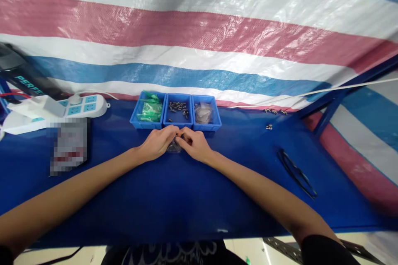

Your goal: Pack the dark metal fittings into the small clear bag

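Observation:
My left hand (159, 142) and my right hand (196, 145) meet at the middle of the table, just in front of the blue bins. Both are closed, fingertips pinched together around a small transparent plastic bag (174, 147) that hangs below them. A bit of orange shows between the fingers, too small to name. Behind the hands stands the middle bin (178, 124) with small metal fittings (178, 107). To its left, another bin (146, 125) holds green plastic bags (151, 108). The right bin (207, 127) contains transparent bags (203, 112).
A white power strip (90, 107) and a pixelated packet (70, 147) lie on the left, near a dark bottle-like object (27, 74). On the right are black-framed glasses (297, 173) and loose metal fittings (269, 126). A striped tarp (199, 29) hangs behind the blue table (174, 203).

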A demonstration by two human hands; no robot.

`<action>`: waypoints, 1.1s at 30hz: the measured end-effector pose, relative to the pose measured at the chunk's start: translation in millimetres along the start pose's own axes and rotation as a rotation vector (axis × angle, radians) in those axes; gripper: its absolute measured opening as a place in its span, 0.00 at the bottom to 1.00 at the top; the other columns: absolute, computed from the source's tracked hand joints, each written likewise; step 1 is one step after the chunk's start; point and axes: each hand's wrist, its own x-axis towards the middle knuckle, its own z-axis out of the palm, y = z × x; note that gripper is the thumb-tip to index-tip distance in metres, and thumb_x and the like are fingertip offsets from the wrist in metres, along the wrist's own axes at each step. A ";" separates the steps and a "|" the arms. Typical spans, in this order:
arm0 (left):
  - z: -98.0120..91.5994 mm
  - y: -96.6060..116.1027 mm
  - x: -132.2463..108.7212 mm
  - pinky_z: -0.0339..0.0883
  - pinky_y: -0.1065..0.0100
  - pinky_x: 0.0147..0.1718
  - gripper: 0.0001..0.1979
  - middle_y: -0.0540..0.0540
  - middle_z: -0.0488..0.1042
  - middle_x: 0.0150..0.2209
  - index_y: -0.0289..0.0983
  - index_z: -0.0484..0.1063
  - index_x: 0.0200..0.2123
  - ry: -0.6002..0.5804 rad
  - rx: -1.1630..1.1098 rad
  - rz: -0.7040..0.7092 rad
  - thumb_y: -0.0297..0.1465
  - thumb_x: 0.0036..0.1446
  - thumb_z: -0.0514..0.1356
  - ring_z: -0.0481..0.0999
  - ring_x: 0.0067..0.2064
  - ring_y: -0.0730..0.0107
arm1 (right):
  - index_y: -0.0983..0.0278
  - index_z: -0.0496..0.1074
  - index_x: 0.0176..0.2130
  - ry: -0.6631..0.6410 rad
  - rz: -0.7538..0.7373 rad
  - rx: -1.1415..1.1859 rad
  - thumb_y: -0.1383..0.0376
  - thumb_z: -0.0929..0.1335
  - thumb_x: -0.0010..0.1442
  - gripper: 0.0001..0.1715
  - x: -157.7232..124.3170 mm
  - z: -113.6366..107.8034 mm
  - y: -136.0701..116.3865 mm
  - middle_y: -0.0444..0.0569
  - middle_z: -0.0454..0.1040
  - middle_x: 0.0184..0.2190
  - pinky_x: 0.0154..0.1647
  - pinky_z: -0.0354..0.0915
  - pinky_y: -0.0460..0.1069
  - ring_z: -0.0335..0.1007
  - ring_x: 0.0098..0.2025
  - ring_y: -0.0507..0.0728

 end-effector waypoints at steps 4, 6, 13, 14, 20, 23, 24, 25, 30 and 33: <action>0.6 -0.8 -0.6 0.64 0.76 0.26 0.11 0.47 0.74 0.35 0.37 0.62 0.45 -0.018 -0.003 -0.011 0.31 0.66 0.43 0.75 0.30 0.75 | 0.66 0.67 0.35 0.004 0.017 -0.025 0.60 0.63 0.61 0.10 -0.1 -0.1 -0.2 0.36 0.57 0.15 0.23 0.52 0.43 0.53 0.18 0.46; 0.8 -1.1 -1.1 0.64 0.76 0.26 0.11 0.47 0.74 0.35 0.37 0.61 0.46 -0.023 0.006 -0.019 0.31 0.66 0.43 0.75 0.30 0.75 | 0.65 0.67 0.35 -0.006 0.019 -0.024 0.60 0.63 0.61 0.11 -0.1 -0.2 0.2 0.36 0.56 0.15 0.23 0.51 0.43 0.53 0.18 0.47; -0.3 1.0 -0.4 0.64 0.76 0.27 0.11 0.48 0.73 0.33 0.36 0.63 0.42 -0.017 -0.003 -0.053 0.33 0.66 0.44 0.74 0.29 0.76 | 0.65 0.67 0.33 -0.018 0.012 0.000 0.60 0.63 0.61 0.10 -1.2 -0.5 -1.0 0.36 0.56 0.15 0.23 0.52 0.43 0.52 0.18 0.46; -0.8 1.7 0.1 0.65 0.76 0.27 0.11 0.48 0.73 0.33 0.36 0.63 0.42 -0.013 -0.001 -0.057 0.33 0.66 0.44 0.74 0.30 0.75 | 0.64 0.68 0.33 -0.019 0.013 0.007 0.60 0.63 0.61 0.10 -1.4 -0.6 -1.5 0.36 0.56 0.15 0.23 0.52 0.43 0.52 0.17 0.46; -2.9 4.5 3.1 0.67 0.74 0.34 0.12 0.45 0.74 0.39 0.36 0.65 0.44 0.038 0.029 -0.077 0.33 0.66 0.45 0.76 0.38 0.72 | 0.65 0.67 0.30 0.042 0.043 0.065 0.60 0.62 0.62 0.12 -0.6 -3.4 -2.4 0.37 0.58 0.16 0.24 0.52 0.43 0.52 0.18 0.47; -3.6 6.0 4.4 0.68 0.74 0.36 0.13 0.45 0.74 0.41 0.36 0.65 0.48 0.034 0.025 -0.068 0.33 0.65 0.46 0.75 0.40 0.71 | 0.65 0.68 0.30 0.089 0.081 0.088 0.60 0.62 0.62 0.13 0.0 -5.3 -1.7 0.38 0.57 0.17 0.25 0.52 0.44 0.52 0.19 0.47; -3.7 6.5 4.7 0.68 0.74 0.36 0.13 0.45 0.74 0.41 0.36 0.65 0.48 0.030 0.021 -0.066 0.34 0.65 0.47 0.75 0.40 0.71 | 0.65 0.68 0.30 0.098 0.090 0.089 0.60 0.62 0.62 0.13 0.1 -5.7 -1.5 0.39 0.58 0.17 0.25 0.52 0.44 0.52 0.20 0.47; -3.8 6.9 5.1 0.68 0.74 0.36 0.14 0.45 0.74 0.41 0.36 0.65 0.48 0.027 0.017 -0.067 0.34 0.65 0.47 0.75 0.39 0.72 | 0.65 0.68 0.30 0.105 0.095 0.086 0.60 0.61 0.62 0.14 0.1 -6.1 -1.4 0.39 0.58 0.18 0.25 0.52 0.44 0.53 0.20 0.48; -3.0 6.6 5.7 0.65 0.76 0.28 0.14 0.47 0.74 0.37 0.37 0.66 0.47 0.035 0.013 -0.080 0.37 0.64 0.50 0.71 0.27 0.78 | 0.65 0.67 0.29 0.104 0.076 0.063 0.60 0.59 0.64 0.16 -0.3 -6.1 -0.5 0.41 0.60 0.20 0.27 0.53 0.45 0.54 0.22 0.48; -2.4 6.0 5.6 0.64 0.76 0.28 0.12 0.47 0.74 0.36 0.36 0.67 0.45 0.060 0.022 -0.070 0.36 0.63 0.51 0.70 0.27 0.77 | 0.65 0.67 0.28 0.076 0.065 0.058 0.60 0.59 0.64 0.17 0.0 -5.8 0.0 0.41 0.60 0.20 0.28 0.53 0.44 0.55 0.22 0.48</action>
